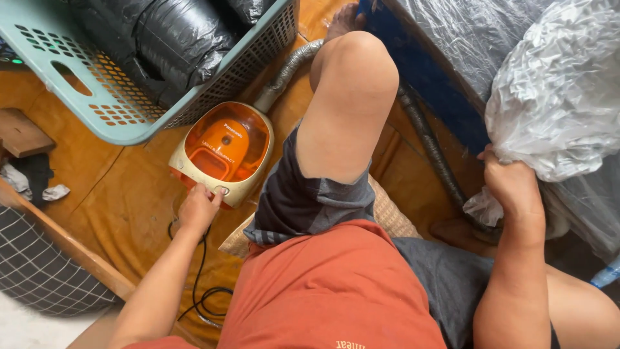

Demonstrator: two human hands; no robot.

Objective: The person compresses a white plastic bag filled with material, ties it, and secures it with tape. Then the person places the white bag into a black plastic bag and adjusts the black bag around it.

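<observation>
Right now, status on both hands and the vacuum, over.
Left hand pressing a button on the orange vacuum cleaner. Right hand gripping clear plastic bag. Grey hose runs behind raised knee.

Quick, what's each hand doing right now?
Left hand: finger pressing a button on the orange vacuum cleaner.
Right hand: closed, gripping the crinkled plastic bag.

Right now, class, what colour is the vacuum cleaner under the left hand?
Orange top on a cream body: the vacuum cleaner, with the left hand at its rear, in the head view.

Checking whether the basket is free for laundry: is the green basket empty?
No, the green basket holds black plastic bags that fill its inside.
</observation>
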